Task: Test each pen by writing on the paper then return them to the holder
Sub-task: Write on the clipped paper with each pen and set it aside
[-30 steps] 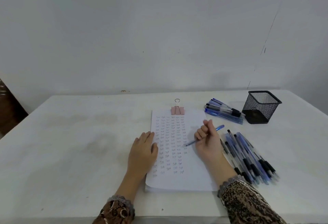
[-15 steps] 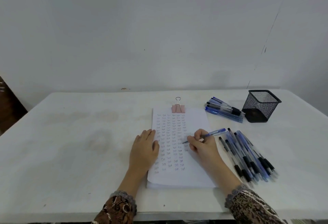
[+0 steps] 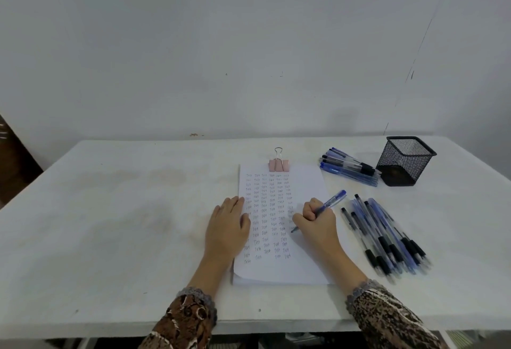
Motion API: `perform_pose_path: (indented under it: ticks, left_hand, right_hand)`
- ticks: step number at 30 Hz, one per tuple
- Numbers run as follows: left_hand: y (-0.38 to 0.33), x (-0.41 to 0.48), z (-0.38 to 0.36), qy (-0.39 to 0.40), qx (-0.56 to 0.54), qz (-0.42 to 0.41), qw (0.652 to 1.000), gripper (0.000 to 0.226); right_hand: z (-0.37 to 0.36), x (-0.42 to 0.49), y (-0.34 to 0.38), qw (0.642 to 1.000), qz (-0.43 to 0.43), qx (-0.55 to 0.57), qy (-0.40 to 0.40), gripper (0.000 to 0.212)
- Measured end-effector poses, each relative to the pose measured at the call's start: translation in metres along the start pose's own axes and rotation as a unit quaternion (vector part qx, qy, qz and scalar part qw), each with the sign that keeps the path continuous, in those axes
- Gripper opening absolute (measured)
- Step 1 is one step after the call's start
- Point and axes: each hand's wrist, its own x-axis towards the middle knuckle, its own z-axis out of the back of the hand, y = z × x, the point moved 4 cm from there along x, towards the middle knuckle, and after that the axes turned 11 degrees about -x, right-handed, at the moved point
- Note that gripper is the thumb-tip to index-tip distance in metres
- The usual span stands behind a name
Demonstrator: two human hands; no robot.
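A stack of white paper (image 3: pixel 304 182), covered with rows of small written words, lies in the middle of the table under a pink binder clip (image 3: pixel 279 165). My right hand (image 3: pixel 318 221) grips a blue pen (image 3: pixel 331 201) with its tip down on the right part of the sheet. My left hand (image 3: pixel 226 227) lies flat on the paper's left edge. A black mesh holder (image 3: pixel 405 160) stands at the back right. Several pens (image 3: pixel 387 238) lie loose to the right of the paper. Another bunch of pens (image 3: pixel 348 167) lies beside the holder.
The white table (image 3: pixel 110 224) has a stained surface on its left half. Its front edge runs just below my patterned sleeves. A pale wall rises directly behind the table. A dark brown object (image 3: pixel 13 160) stands at the far left.
My right hand has lowered the blue pen from a raised hold to the sheet, and its tip now rests lower on the right side of the paper. My left hand has stayed flat.
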Motion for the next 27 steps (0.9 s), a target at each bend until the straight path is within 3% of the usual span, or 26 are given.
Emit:
perform_pose_path:
  ticks: [27]
  left_hand:
    - [-0.0014,-0.0010,0.0009,-0.010,0.007,-0.019,1.000,0.044]
  right_hand:
    - [0.0055,0.0035,-0.0007,0.998,0.023,-0.046,-0.020,0.046]
